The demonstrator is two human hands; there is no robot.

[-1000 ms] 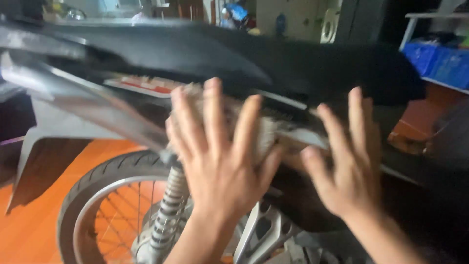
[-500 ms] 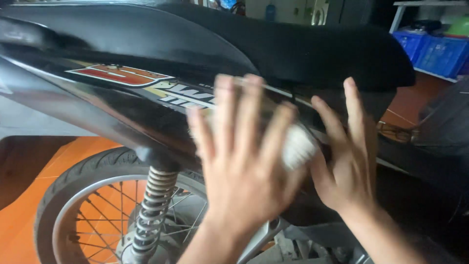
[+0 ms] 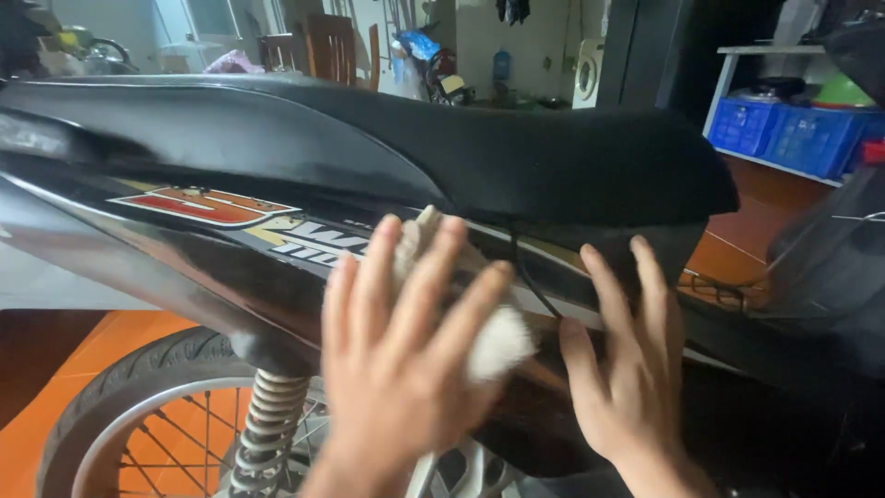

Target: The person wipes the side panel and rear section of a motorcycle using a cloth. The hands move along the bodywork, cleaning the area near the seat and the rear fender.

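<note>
Across the whole view in front of me stands a black motorcycle (image 3: 277, 166), side-on, its long black seat (image 3: 516, 148) running from left to right above the glossy side panel (image 3: 184, 267). Below the panel, at the lower left, I see the rear wheel (image 3: 138, 424) with its spokes and the coiled shock spring (image 3: 267, 424), over an orange floor (image 3: 37, 433). Behind the bike, to the right, blue crates (image 3: 793, 134) sit on a white shelf.

My left hand (image 3: 406, 369) lies flat on the side panel with a pale, fluffy cleaning pad (image 3: 498, 341) under it; the fingers (image 3: 433, 286) are spread wide and straight, pressing the pad against the panel rather than curling round it. The pad shows past my fingertips and at the right edge of the palm. My right hand (image 3: 627, 369) rests open just beside it, fingers splayed upward against the dark bodywork below the seat, holding nothing.

Compared with a second ago, the view has slid along the bike: more of the red and gold decal (image 3: 203, 207) shows now, and the left hand with the pad sits lower and further right on the panel, close to the right hand. I judge from this that the wiping is travelling along the panel, with the stretch near the decal already passed over.
</note>
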